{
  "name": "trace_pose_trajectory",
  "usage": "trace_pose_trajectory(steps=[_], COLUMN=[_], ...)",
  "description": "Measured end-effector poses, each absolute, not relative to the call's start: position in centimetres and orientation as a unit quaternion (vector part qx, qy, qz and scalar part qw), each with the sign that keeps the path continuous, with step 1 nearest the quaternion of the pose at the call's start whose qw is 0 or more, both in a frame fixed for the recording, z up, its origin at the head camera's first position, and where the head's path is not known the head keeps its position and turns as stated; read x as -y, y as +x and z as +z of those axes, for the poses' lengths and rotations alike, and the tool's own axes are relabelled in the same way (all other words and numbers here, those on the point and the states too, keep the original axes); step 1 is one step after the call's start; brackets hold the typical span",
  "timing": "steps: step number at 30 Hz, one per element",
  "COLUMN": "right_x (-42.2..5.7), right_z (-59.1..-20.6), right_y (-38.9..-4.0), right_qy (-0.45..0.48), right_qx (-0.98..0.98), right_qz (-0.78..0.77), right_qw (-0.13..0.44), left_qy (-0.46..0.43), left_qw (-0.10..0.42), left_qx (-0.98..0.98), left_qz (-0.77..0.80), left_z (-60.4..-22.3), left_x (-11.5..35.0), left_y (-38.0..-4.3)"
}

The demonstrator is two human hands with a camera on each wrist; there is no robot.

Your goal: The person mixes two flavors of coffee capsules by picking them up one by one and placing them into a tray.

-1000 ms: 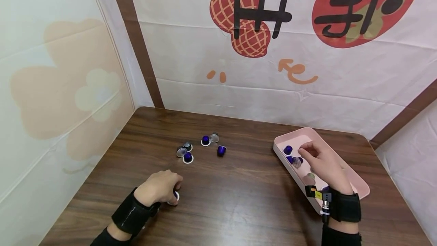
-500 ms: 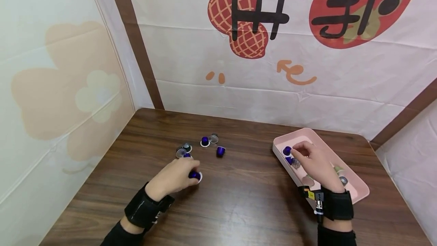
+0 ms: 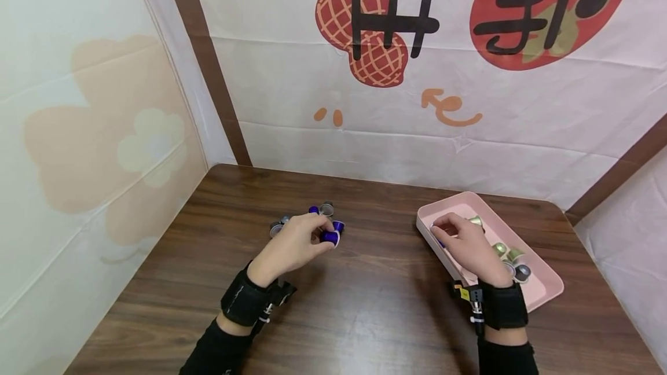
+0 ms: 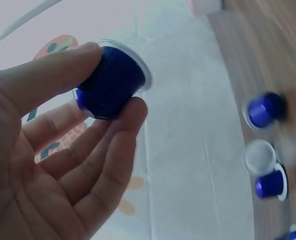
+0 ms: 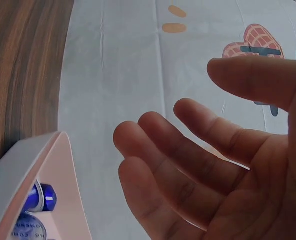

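Observation:
My left hand pinches a blue coffee capsule between thumb and fingers, held up off the table. In the head view the held capsule overlaps another blue capsule lying on the table. Beyond that hand, a clear capsule and a further blue capsule sit close together. My right hand is over the left part of the pink tray. Its fingers are relaxed, and the right wrist view shows nothing between them. Blue capsules lie in the tray, partly hidden by its wall.
Several green and grey capsules lie in the right part of the tray. A clear capsule stands left of my left hand. The brown wooden table ends at a printed white cloth behind and at the left.
My left hand has lifted the blue capsule from the near table and carried it right and away from me. My right hand has shifted slightly left over the tray.

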State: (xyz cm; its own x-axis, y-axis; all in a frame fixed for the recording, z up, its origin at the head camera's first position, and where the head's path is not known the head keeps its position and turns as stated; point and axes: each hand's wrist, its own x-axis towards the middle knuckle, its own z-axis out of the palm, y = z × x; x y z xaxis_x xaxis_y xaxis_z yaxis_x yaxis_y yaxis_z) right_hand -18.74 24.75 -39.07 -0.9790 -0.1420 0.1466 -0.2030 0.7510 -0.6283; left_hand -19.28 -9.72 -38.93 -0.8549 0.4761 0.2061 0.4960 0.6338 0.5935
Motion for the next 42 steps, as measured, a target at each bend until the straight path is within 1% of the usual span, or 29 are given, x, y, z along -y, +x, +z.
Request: trace_pose_trajectory(steps=[7,18,26,31,36,42], right_x=[-23.5,-19.5,-17.4,-16.4,-15.9,-15.9], right_z=[-39.6,-40.5,-40.8,-41.1,-41.2,-41.3], right_y=[-19.1,-19.3,-18.6,-18.5,-18.2,-18.1], right_qy=[0.117,0.159,0.173,0.18,0.182,0.184], right_qx=[0.922,0.862,0.76,0.733,0.727,0.739], right_qz=[0.369,0.48,0.618,0.641,0.647,0.633], right_qw=[0.021,-0.027,-0.102,-0.14,-0.144,-0.137], left_qy=[-0.272,-0.281,-0.269,-0.264,-0.255,-0.275], left_qw=[0.024,-0.004,-0.054,-0.076,-0.084,-0.082], left_qx=[0.876,0.833,0.8,0.788,0.789,0.79], left_qz=[-0.398,-0.477,-0.533,-0.552,-0.553,-0.542], left_z=[-38.9,-39.7,-40.6,-40.8,-40.8,-38.0], left_x=[8.8,6.4,5.5,5.3,5.1,5.0], left_y=[-19.2,-19.3,-19.0,-19.1,-19.0,-17.6])
